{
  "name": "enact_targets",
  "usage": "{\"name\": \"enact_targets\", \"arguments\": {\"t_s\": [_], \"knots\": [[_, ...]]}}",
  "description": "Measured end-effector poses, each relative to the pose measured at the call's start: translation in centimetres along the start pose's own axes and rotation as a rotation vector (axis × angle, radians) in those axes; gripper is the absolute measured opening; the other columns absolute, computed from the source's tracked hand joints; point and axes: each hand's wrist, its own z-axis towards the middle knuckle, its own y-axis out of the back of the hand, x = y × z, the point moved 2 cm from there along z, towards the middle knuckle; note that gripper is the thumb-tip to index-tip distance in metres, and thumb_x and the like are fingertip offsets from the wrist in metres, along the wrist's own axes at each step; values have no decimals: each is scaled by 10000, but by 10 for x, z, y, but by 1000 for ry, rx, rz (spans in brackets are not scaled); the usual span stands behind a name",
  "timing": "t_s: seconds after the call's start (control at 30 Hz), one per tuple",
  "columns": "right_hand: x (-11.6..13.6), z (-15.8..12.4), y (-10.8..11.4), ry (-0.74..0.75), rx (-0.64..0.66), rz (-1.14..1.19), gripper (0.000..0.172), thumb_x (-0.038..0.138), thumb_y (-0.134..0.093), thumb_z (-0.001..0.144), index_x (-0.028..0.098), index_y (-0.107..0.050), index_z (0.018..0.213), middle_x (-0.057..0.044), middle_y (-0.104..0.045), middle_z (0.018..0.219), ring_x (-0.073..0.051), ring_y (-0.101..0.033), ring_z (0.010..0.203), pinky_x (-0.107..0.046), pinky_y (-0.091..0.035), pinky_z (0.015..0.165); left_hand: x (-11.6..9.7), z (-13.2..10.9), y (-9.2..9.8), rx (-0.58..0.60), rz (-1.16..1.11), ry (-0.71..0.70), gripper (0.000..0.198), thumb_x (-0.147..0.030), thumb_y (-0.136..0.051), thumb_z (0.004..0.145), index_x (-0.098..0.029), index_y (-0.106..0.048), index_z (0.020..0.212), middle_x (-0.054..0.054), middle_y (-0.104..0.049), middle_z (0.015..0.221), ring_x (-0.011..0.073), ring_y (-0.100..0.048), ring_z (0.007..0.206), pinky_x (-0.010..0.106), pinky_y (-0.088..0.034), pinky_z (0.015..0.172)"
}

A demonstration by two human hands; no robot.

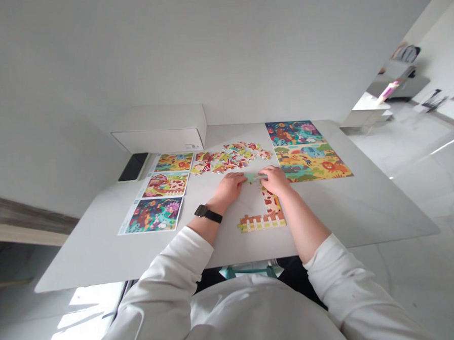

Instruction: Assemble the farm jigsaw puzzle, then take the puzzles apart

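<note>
My left hand (pixel 232 185), with a black watch at its wrist, has its fingers closed at the left end of some pale green jigsaw pieces (pixel 253 177). At their right end, the closed fingers of my right hand (pixel 274 179) press on them. Below my right hand runs a joined strip of cow-patterned jigsaw pieces (pixel 271 200), partly covered by the hand. It meets a row of joined white-fence pieces (pixel 262 223) nearer to me, forming a corner. Beyond my hands lies a loose pile of jigsaw pieces (pixel 230 157), several of them overlapping.
At left lies a reference sheet (pixel 163 185) with three small pictures. A black phone (pixel 134 166) sits beyond it, beside a white box (pixel 159 139) against the wall. Two finished-looking animal pictures (pixel 312 161) lie at right. The table's front edge (pixel 250 260) is near my body.
</note>
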Motion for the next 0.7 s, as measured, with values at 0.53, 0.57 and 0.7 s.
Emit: {"name": "enact_targets", "arguments": {"t_s": [0.53,0.57,0.7], "knots": [[7,8,-14,186,-77,198,494,137,-728,860,243,-717,1342,-74,-785,1272,-297,-694,1213,-484,-490,1144,-1,-1,2,-7,-38,1,403,-93,-549,926,-210,-839,1180,84,-784,1326,272,-715,1255,470,-542,1177],[7,8,-14,190,-81,204,498,138,-728,858,240,-715,1345,-74,-785,1269,-297,-694,1211,-481,-491,1142,-1,-2,2,-10,-41,1,406,-91,-550,924,-210,-837,1185,84,-782,1331,272,-713,1260,467,-541,1178],[6,7,-10,203,-104,220,502,135,-721,866,227,-710,1359,-79,-786,1264,-293,-696,1204,-467,-493,1136,-1,-1,-1,-8,-41,1,416,-73,-560,907,-211,-837,1185,85,-780,1338,274,-708,1267,468,-539,1180]]}}
